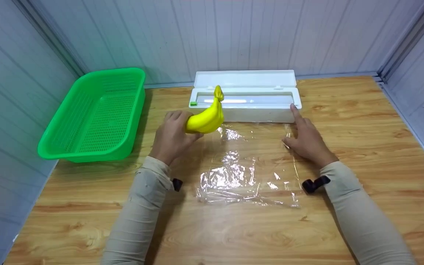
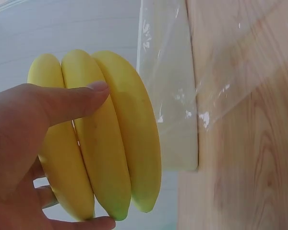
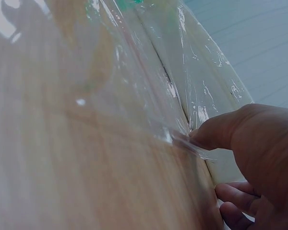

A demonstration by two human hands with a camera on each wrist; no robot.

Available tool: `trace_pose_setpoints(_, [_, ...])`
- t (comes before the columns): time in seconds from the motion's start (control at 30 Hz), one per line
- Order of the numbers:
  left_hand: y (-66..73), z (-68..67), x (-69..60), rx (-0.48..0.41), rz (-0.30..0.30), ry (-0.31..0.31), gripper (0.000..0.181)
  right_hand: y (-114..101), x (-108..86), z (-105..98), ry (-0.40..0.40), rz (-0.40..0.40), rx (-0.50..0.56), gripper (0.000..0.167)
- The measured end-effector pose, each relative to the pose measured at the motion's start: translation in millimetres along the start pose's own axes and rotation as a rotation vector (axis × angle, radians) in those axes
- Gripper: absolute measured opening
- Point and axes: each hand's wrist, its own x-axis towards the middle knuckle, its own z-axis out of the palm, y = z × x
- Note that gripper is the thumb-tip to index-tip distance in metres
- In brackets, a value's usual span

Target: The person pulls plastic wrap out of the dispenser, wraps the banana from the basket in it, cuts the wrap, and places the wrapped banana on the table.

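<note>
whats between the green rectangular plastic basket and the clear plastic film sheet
In the head view, the person's left hand, gripping a curved yellow banana bunch, appears between them, over the brown wood-grain tabletop.

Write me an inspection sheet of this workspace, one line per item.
Surface: wood-grain table, with wrinkled clear film spread in front of the box.
Job's things: banana bunch in hand; white box with its lid open.
Clutter: nothing seen beyond a green basket at the left.
Hands: left hand grips the bananas; right hand touches the box's right front corner, thumb at the film's edge.
Cables: nothing seen.
Surroundings: pale panelled walls behind and at both sides.
</note>
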Motion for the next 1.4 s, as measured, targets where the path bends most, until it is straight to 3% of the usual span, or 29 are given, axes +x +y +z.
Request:
trace_pose_setpoints(0.67, [19.3,16.9,-6.4,-0.032,0.115,-0.071,0.048,-0.7,0.2,3.3,-0.007,0.011,0.01,0.107])
trace_pose_setpoints(1.2, [32.4,25.5,-7.5,-0.038,0.111,-0.161,0.055,0.6,0.9,1.1,-0.003,0.022,0.005,0.106])
trace_pose_setpoints(1.4, [36.4,30.2,-8.5,-0.052,0.137,-0.188,0.059,0.3,-0.1,2.1,0.004,0.017,0.012,0.108])
